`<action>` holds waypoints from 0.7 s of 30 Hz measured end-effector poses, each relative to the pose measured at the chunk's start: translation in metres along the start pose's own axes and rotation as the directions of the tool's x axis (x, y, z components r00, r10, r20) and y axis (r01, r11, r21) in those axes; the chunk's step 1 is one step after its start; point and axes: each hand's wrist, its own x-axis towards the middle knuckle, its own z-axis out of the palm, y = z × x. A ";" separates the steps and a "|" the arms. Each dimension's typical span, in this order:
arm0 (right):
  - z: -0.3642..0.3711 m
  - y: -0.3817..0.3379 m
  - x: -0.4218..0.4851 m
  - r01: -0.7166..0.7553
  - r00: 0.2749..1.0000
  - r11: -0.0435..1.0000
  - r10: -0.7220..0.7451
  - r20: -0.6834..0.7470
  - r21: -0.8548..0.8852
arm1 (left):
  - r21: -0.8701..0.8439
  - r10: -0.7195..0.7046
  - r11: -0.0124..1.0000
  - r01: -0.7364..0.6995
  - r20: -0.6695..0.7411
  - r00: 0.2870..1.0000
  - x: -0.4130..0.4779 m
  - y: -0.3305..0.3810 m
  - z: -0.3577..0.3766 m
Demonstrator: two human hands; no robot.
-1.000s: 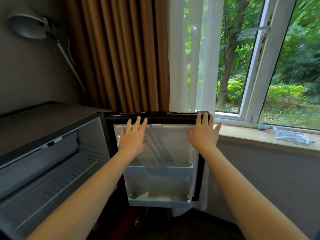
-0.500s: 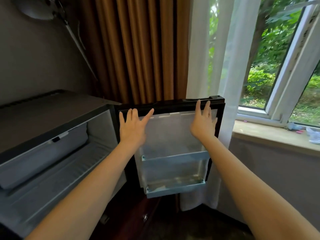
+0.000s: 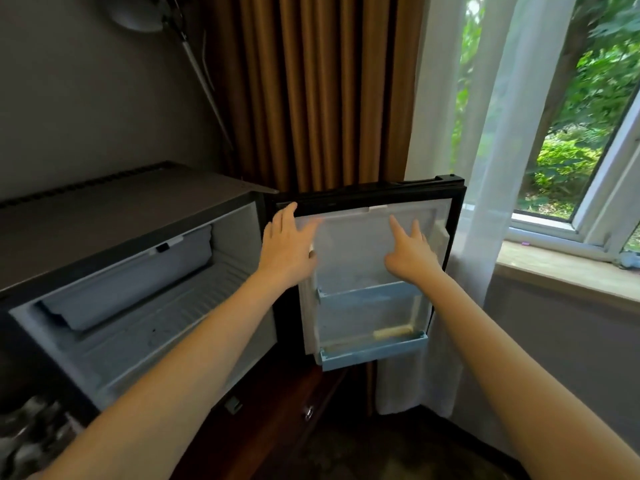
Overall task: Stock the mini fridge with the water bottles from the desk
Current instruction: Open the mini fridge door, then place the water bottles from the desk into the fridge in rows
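Note:
The black mini fridge point(image 3: 114, 216) stands at the left with its white interior exposed. Its door point(image 3: 374, 199) is swung wide open toward the curtain, inner side facing me, with two pale blue door shelves point(image 3: 370, 353) low on it. My left hand point(image 3: 285, 247) lies with straight fingers on the door's upper left, near the hinge side. My right hand point(image 3: 410, 252) is held with fingers spread against the inner panel at the upper right. Both hands hold nothing. No water bottle can be made out; a blurred shiny patch point(image 3: 31, 431) sits at the bottom left corner.
A brown curtain point(image 3: 322, 91) and a sheer white curtain point(image 3: 478, 140) hang right behind the door. A window sill point(image 3: 568, 268) runs at the right under an open window. A lamp point(image 3: 138, 15) is fixed on the grey wall. Dark wooden furniture point(image 3: 277, 420) lies under the fridge.
My view has swung left, so the fridge interior shows more. Both hands slid slightly down from the door's top edge onto its inner panel, and the door stays wide open.

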 end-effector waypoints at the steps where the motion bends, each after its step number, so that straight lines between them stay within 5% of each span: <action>1: 0.005 -0.003 -0.005 0.013 0.999 1.000 -0.013 0.031 0.011 | -0.060 -0.005 0.998 0.003 -0.031 1.000 -0.016 -0.006 0.001; 10: 0.113 -0.070 -0.088 0.287 0.904 0.912 -0.359 0.233 0.292 | -0.301 -0.148 0.945 0.127 -0.046 0.988 -0.176 -0.077 0.016; 15: 0.212 -0.121 -0.141 0.348 0.719 0.863 -0.496 0.487 0.366 | -0.280 -0.342 0.898 0.338 0.038 0.939 -0.275 -0.133 0.020; 21: 0.283 -0.196 -0.194 0.441 0.532 0.791 -0.612 0.586 0.425 | -0.178 -0.579 0.777 0.604 0.175 0.796 -0.366 -0.205 0.004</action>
